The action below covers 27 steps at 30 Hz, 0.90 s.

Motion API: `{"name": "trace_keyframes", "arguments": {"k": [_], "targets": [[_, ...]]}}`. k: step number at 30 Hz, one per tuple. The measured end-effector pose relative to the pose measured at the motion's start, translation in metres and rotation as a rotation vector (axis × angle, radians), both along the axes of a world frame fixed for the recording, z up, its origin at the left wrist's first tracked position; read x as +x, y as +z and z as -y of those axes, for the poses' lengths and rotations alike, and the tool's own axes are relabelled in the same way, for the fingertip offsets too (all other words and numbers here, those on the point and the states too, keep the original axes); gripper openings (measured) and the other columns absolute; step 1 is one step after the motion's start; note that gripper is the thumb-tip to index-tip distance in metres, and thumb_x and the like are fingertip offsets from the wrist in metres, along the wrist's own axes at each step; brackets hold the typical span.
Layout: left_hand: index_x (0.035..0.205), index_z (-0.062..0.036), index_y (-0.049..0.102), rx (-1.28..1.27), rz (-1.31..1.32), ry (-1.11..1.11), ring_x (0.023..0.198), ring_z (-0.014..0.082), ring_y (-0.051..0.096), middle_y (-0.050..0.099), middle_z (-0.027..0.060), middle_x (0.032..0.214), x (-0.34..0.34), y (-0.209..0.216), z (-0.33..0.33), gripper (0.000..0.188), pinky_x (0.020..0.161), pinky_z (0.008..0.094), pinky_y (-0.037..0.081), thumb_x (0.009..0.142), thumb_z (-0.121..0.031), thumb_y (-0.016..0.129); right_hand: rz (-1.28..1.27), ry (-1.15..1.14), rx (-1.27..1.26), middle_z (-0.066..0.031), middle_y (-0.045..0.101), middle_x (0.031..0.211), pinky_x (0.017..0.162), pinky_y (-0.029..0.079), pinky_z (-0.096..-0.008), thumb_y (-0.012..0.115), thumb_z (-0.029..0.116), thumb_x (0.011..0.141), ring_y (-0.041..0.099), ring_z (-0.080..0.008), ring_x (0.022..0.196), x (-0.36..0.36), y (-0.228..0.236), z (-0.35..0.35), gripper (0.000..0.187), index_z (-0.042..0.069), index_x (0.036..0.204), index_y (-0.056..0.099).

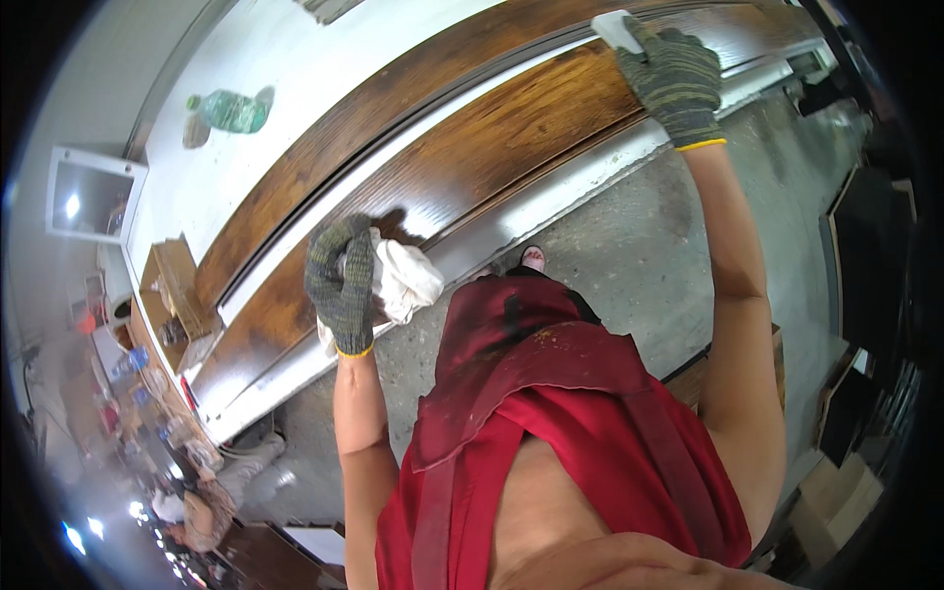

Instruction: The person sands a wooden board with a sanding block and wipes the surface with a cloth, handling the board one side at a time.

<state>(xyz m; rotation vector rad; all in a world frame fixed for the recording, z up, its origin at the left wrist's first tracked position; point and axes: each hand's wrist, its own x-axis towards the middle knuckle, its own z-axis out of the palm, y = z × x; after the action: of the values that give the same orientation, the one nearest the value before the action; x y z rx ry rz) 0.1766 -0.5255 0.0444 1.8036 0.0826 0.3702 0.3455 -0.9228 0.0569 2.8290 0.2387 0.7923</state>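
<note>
"Clamped on what, each of them?"
"I see the left hand (339, 280), in a grey-green knit glove with a yellow cuff, bunched around a crumpled white cloth (408, 280). The right hand (680, 87), gloved alike, grips a white rectangular pad (616, 31)."
"And the workpiece?"
"Across the white tabletop (295, 54): a glossy brown wood-grain plank (511, 128), the nearer of 2, both hands over it."
"How would you work it?"
"I'd spread the cloth flatter, press evenly and follow the grain; loose folds could streak."
"Its lie?"
"Long axis slanting lower left to upper right, alongside the farther plank (393, 98)."
</note>
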Motion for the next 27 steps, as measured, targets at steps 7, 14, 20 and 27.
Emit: {"name": "trace_keyframes", "arguments": {"k": [7,14,20,27], "targets": [[0.104,0.0026,0.067,0.195,0.044,-0.059,0.095,0.0216,0.062,0.067,0.0104,0.103,-0.001,0.004,-0.004,0.018,0.089,0.0342,0.049,0.090,-0.003,0.057,-0.053,0.251,0.232,-0.0167,0.069,0.099,0.088,0.046,-0.0492,0.064,0.043,0.084,0.065,-0.0314,0.091,-0.032,-0.011,-0.075,0.043,0.015,0.117,0.068],[0.106,0.0037,0.066,0.056,-0.016,-0.057,0.094,0.0212,0.062,0.066,0.0105,0.102,-0.001,0.007,0.005,0.020,0.086,0.0340,0.050,0.089,-0.001,0.056,-0.047,-0.143,0.107,-0.0123,0.068,0.083,0.070,0.050,-0.0453,0.060,0.049,0.086,0.065,-0.0258,0.075,0.034,-0.002,0.054,0.044,0.024,0.122,0.067],[0.106,0.0033,0.065,0.085,-0.003,-0.212,0.091,0.0212,0.062,0.067,0.0112,0.100,0.036,0.027,0.070,0.020,0.085,0.0346,0.051,0.090,-0.005,0.057,-0.027,0.083,0.064,-0.0090,0.069,0.085,0.066,0.051,-0.0448,0.062,0.046,0.083,0.064,-0.0266,0.073,0.064,-0.013,0.111,0.042,0.027,0.121,0.066],[0.111,-0.0005,0.066,0.140,-0.089,-0.261,0.098,0.0199,0.062,0.066,0.0096,0.108,0.107,0.013,0.199,0.020,0.089,0.0333,0.049,0.093,-0.005,0.058,-0.095,0.216,0.274,-0.0164,0.068,0.109,0.093,0.042,-0.0547,0.066,0.047,0.080,0.062,-0.0330,0.104,0.066,-0.015,0.118,0.053,0.014,0.121,0.066]]}}
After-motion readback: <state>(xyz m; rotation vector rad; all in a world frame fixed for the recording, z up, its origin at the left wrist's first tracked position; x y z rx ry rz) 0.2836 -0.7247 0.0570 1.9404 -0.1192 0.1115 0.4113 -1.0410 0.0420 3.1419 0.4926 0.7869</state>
